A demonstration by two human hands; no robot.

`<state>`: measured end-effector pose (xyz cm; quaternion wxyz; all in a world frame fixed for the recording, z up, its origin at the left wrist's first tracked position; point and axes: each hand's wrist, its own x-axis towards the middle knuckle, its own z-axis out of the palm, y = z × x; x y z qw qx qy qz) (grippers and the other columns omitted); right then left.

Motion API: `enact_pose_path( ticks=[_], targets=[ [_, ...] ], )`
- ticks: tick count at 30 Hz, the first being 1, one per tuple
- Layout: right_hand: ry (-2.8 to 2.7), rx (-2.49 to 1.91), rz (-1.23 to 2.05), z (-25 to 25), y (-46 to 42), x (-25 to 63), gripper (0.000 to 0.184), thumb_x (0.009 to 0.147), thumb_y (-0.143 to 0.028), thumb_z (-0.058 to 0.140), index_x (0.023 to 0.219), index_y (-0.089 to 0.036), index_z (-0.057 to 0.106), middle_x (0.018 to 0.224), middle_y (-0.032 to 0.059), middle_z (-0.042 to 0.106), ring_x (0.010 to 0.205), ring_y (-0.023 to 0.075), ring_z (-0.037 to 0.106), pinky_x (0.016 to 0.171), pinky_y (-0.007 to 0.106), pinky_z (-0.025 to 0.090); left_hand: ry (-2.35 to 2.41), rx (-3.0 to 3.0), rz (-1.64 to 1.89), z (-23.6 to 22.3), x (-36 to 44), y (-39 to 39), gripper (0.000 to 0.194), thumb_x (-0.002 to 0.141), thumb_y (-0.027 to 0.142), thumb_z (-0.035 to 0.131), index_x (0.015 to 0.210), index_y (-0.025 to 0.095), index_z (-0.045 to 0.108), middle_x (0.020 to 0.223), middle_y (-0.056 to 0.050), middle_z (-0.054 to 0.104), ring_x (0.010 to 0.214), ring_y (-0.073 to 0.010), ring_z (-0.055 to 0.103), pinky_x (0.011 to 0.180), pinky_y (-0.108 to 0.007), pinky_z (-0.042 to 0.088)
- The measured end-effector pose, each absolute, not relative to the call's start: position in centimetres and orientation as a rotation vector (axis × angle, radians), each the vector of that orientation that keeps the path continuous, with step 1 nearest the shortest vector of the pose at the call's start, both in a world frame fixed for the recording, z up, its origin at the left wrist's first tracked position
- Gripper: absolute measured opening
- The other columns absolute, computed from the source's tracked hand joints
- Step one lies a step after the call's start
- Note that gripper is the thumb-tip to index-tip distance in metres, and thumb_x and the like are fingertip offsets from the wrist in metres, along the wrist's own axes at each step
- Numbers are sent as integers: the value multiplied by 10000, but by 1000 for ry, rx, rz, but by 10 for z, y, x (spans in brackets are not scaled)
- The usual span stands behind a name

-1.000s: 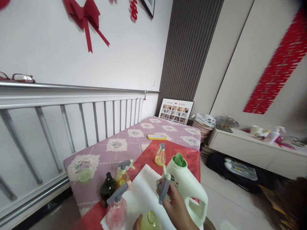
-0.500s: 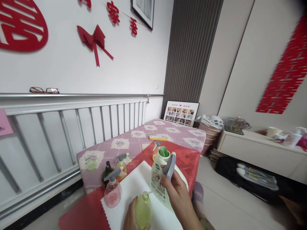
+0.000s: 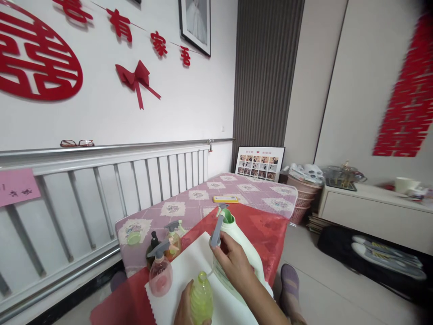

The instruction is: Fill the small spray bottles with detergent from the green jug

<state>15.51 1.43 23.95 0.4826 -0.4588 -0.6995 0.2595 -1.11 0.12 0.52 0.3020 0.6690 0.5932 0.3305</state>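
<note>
My left hand is wrapped round a small yellow-green bottle with no top on it, held upright over a white cloth. My right hand pinches a grey spray-trigger head, lifted above the bottle, with its thin tube trailing down toward the bottle's mouth. Just behind my right hand stands a large pale green detergent jug with an open green spout.
A pink spray bottle, an orange spray bottle and a dark brown bottle stand at the left on the red cloth. A green cap and a yellow flat object lie on the purple quilted surface. A slippered foot rests on the floor at the right.
The view has tilted up and swung left. My right hand turned the grey trigger head so it now points up and left. The left hand keeps its hold on the yellow-green bottle.
</note>
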Motion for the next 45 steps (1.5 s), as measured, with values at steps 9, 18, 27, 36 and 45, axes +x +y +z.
enact_pose_path(
  ticks=[9,18,27,36,45],
  targets=[
    [-1803,-1157,765,178,31,137,320,908,-438,515,1044,-193,670,951,80,722,865,239,654,797,363,504,1578,1687,912,-9,-11,2,955,616,281,566,1494,52,268,1594,-210,372,1457,-319,407,1217,-457,357],
    [-1703,-1154,1010,121,28,148,475,872,-602,576,1118,-208,675,1130,134,738,1045,288,684,958,429,531,1570,1648,845,6,-10,1,1018,562,246,608,1500,61,259,1614,-206,334,1497,-301,341,1249,-420,283],
    [-1883,-1142,1054,127,27,156,486,886,-612,550,1136,-218,684,1197,163,726,1120,309,666,1002,470,509,1555,1648,725,25,-10,-3,1068,552,269,629,1514,57,218,1626,-199,307,1502,-305,323,1257,-422,276],
    [-2009,-1201,1002,141,26,158,451,870,-575,596,1141,-225,677,1161,145,731,1068,297,670,962,454,516,1576,1634,804,29,-7,-6,1055,529,263,634,1498,58,272,1581,-198,391,1471,-327,370,1247,-438,313],
    [-2133,-1182,992,163,24,157,329,908,-487,582,1092,-237,689,1120,109,734,1000,275,673,917,436,521,1591,1651,845,42,-6,-13,1009,539,265,618,1477,54,310,1546,-202,443,1436,-330,420,1241,-450,325]
  ],
)
